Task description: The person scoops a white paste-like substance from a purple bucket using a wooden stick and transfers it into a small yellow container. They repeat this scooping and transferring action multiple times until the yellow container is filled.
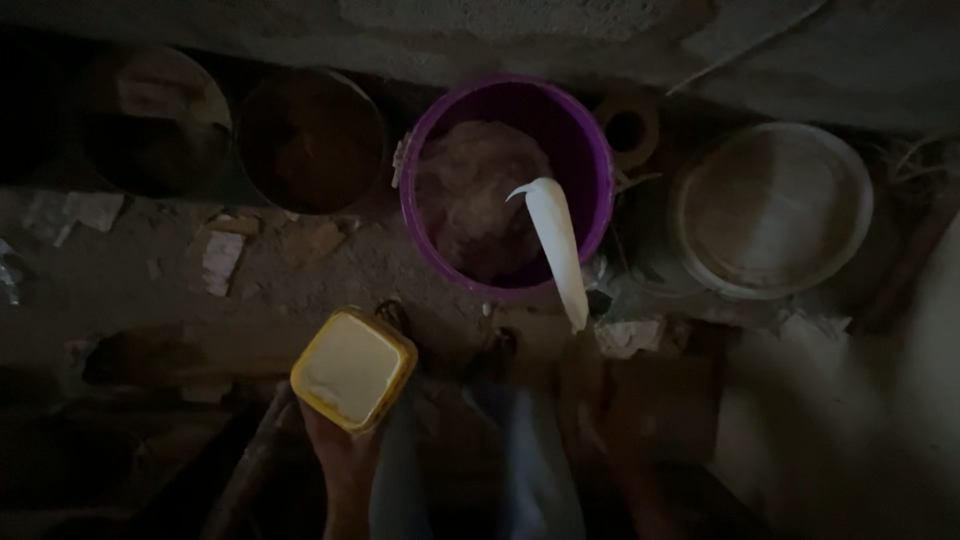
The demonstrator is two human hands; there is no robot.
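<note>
There is a single view, from a camera worn on the person's head, and it looks almost straight down at a dim dirt floor (300, 260). The purple bucket (505, 190) sits just above the middle of the frame, close enough to see into it. Left of the bucket two dark round pots (310, 140) line the top edge; right of it lies a pale round lid (770, 210). Below the bucket (at the bottom edge, nearest the lens) the person's own forearms and legs enter the frame. No second view shares the scene.
</note>
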